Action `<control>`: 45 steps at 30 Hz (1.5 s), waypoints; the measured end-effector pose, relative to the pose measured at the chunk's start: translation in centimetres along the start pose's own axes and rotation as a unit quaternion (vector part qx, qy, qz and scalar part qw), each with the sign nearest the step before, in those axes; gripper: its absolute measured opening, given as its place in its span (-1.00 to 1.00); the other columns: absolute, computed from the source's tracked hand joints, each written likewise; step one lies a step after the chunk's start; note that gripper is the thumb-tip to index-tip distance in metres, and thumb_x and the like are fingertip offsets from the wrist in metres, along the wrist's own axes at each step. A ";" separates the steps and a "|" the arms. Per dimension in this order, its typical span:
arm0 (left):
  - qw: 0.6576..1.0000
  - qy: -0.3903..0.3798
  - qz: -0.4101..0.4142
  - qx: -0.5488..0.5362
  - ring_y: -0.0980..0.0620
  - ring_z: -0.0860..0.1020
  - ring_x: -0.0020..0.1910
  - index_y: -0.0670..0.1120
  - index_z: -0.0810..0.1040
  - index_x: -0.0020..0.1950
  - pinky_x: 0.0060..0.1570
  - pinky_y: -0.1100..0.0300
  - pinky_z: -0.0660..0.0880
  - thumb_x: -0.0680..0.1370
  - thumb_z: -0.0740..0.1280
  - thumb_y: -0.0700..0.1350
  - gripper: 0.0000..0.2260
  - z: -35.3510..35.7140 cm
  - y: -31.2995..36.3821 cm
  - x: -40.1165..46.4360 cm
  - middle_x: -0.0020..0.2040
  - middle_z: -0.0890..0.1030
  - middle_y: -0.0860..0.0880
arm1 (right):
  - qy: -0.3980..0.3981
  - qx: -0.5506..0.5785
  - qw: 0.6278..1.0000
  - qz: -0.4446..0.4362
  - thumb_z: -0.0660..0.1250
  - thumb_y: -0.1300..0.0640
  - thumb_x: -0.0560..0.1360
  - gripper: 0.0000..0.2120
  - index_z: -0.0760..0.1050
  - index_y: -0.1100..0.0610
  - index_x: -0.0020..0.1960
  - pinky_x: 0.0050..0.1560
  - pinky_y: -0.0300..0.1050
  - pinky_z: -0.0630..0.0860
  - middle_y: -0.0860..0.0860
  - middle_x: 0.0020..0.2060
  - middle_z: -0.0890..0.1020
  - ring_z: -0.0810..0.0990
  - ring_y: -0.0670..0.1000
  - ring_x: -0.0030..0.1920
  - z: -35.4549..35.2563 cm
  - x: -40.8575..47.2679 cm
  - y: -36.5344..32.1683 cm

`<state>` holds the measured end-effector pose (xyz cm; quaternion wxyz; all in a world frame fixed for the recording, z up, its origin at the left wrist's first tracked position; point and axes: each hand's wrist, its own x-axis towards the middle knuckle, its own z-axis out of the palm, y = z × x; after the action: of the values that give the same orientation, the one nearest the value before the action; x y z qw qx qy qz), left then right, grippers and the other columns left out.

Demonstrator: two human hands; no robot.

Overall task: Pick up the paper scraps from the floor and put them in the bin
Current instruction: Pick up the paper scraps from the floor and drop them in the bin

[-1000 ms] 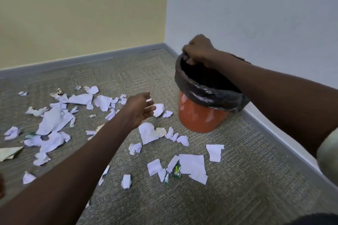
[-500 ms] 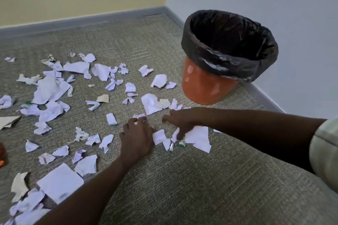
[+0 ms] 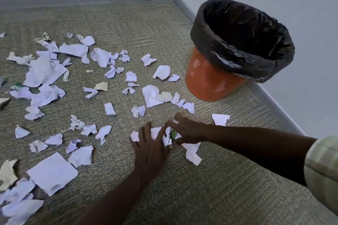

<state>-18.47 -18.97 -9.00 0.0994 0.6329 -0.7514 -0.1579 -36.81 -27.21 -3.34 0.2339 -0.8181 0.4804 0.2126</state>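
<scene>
Now both hands have closed in at lower centre, the left hand [image 3: 150,144] pressing and the right hand [image 3: 184,130] clenched on white torn paper scraps [image 3: 192,153], while the black-lined orange bin [image 3: 206,80] waits at upper right.

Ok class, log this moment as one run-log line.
left hand: presses scraps | right hand: grips scraps | bin: upright, nothing visible inside | floor: littered

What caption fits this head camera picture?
Both hands gather paper scraps on the carpet beside the orange bin.
</scene>
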 end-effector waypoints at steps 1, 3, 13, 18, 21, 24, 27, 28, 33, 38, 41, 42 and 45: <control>1.000 -0.001 0.016 0.002 -0.25 0.23 0.46 0.15 0.30 0.52 0.28 -0.32 0.28 0.57 0.15 0.29 -0.46 0.2 -0.4 0.3 0.52 0.24 -0.18 | 0.005 0.010 1.000 -0.006 0.44 0.04 0.46 -0.32 0.20 0.06 0.48 0.06 0.01 0.41 0.25 0.25 0.26 0.48 0.30 0.09 -0.1 0.1 -0.2; 0.999 0.003 0.045 -0.012 -0.24 0.29 0.41 0.08 0.41 0.44 0.25 -0.22 0.37 0.58 0.20 0.24 -0.53 0.4 -1.0 0.9 0.49 0.29 -0.18 | 0.015 0.034 0.999 -0.004 0.45 0.09 0.45 -0.41 0.29 0.11 0.40 0.03 -0.01 0.44 0.21 0.18 0.29 0.49 0.27 0.04 -0.3 0.4 -0.4; 0.984 0.047 0.094 -0.146 -0.10 0.48 -0.05 -0.09 0.55 0.17 -0.05 0.05 0.45 0.52 0.34 -0.20 -0.78 -0.7 -2.1 3.1 -0.01 0.49 -0.11 | 0.037 0.061 0.997 0.009 0.39 0.35 0.36 -0.76 0.55 0.37 0.03 -0.04 -0.01 0.39 0.27 -0.04 0.59 0.55 0.24 0.04 -2.6 1.2 -0.7; 0.983 0.026 0.083 -0.160 -0.16 0.53 -0.13 -0.11 0.57 0.16 -0.13 0.06 0.41 0.50 0.36 -0.25 -0.76 -1.5 -1.6 3.5 -0.11 0.53 -0.15 | 0.018 0.046 0.999 -0.007 0.36 0.31 0.47 -0.85 0.61 0.39 -0.03 0.06 0.00 0.42 0.31 0.00 0.66 0.61 0.26 0.08 -3.4 0.7 0.4; 0.977 0.031 0.071 -0.201 -0.15 0.54 -0.15 -0.11 0.57 0.09 -0.14 0.06 0.41 0.49 0.36 -0.25 -0.81 -1.7 -1.6 3.7 -0.16 0.56 -0.14 | -0.036 0.036 0.998 0.036 0.39 0.26 0.47 -0.80 0.64 0.36 0.03 -0.09 -0.13 0.39 0.26 0.03 0.67 0.62 0.20 0.09 -4.3 -0.2 0.3; 0.967 0.053 0.041 -0.245 -0.06 0.55 -0.17 -0.11 0.58 0.06 -0.15 0.11 0.40 0.48 0.34 -0.27 -0.82 -1.8 -1.2 3.7 -0.16 0.62 -0.10 | -0.077 0.040 0.992 0.089 0.37 0.22 0.44 -0.80 0.62 0.38 -0.07 -0.42 -0.15 0.31 0.25 -0.12 0.68 0.64 0.19 -0.08 -5.1 -0.8 0.7; 0.960 0.065 0.047 -0.269 0.06 0.49 -0.17 -0.09 0.58 0.04 -0.16 0.18 0.31 0.49 0.34 -0.30 -0.82 -1.9 -0.6 3.8 -0.15 0.62 -0.04 | -0.127 0.034 0.985 0.112 0.34 0.06 0.46 -0.71 0.61 0.33 -0.16 -0.40 -0.18 0.44 0.16 -0.29 0.64 0.60 0.15 -0.28 -5.4 -1.8 0.7; 0.958 0.068 0.046 -0.276 0.06 0.48 -0.16 -0.07 0.56 0.02 -0.15 0.16 0.32 0.50 0.32 -0.29 -0.83 -1.9 -0.4 3.9 -0.14 0.61 -0.02 | -0.148 0.035 0.982 0.116 0.34 -0.02 0.47 -0.66 0.61 0.29 -0.18 -0.38 -0.16 0.48 0.13 -0.33 0.62 0.59 0.13 -0.32 -5.2 -2.2 0.5; 0.964 0.077 0.002 -0.253 0.03 0.41 -0.09 -0.07 0.54 0.09 -0.10 0.17 0.27 0.57 0.25 -0.20 -0.86 -2.9 -0.2 4.7 -0.09 0.52 -0.06 | -0.198 -0.106 0.970 0.089 0.40 -0.35 0.38 -0.35 0.59 0.24 0.08 -0.22 -0.13 0.41 0.12 -0.12 0.62 0.58 0.12 -0.11 -2.0 -3.6 -1.2; 0.976 0.040 0.028 -0.211 -0.09 0.50 0.03 -0.06 0.54 0.19 0.03 0.12 0.40 0.60 0.27 -0.04 -0.79 -2.5 -1.3 4.3 0.01 0.51 -0.13 | -0.173 -0.060 0.982 0.037 0.52 -0.13 0.38 -0.64 0.70 0.14 -0.02 -0.07 -0.16 0.53 0.10 -0.14 0.72 0.55 -0.02 -0.24 1.0 -3.6 -0.5; 0.974 0.049 0.004 -0.223 -0.02 0.47 0.06 0.00 0.54 0.17 0.01 0.17 0.37 0.58 0.28 0.12 -0.73 -2.7 -1.4 4.3 0.05 0.49 -0.08 | -0.159 -0.058 0.985 0.040 0.54 0.02 0.38 -0.71 0.71 0.21 -0.02 -0.20 -0.21 0.42 0.15 -0.14 0.72 0.57 0.01 -0.26 1.0 -3.3 -0.5; 0.974 0.042 0.004 -0.223 0.03 0.44 0.07 0.02 0.54 0.18 0.01 0.18 0.36 0.55 0.32 0.18 -0.68 -2.7 -1.7 4.5 0.06 0.47 -0.05 | -0.152 -0.055 0.986 0.043 0.54 0.06 0.38 -0.71 0.70 0.25 -0.02 -0.20 -0.19 0.41 0.17 -0.12 0.72 0.61 0.06 -0.22 0.9 -3.2 -0.6; 0.979 -0.031 0.069 -0.187 0.03 0.43 0.07 0.02 0.52 0.22 0.05 0.13 0.45 0.41 0.45 0.25 -0.51 -2.7 -3.1 4.7 0.09 0.45 -0.03 | -0.135 -0.055 0.988 0.046 0.54 0.10 0.35 -0.70 0.68 0.30 -0.03 -0.18 -0.16 0.43 0.20 -0.11 0.71 0.68 0.14 -0.08 0.5 -3.0 -1.1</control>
<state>-15.55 -24.40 -7.81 0.2036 0.5447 -0.7530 -0.3080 -37.22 -24.40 -1.87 0.2415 -0.7706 0.4689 0.3577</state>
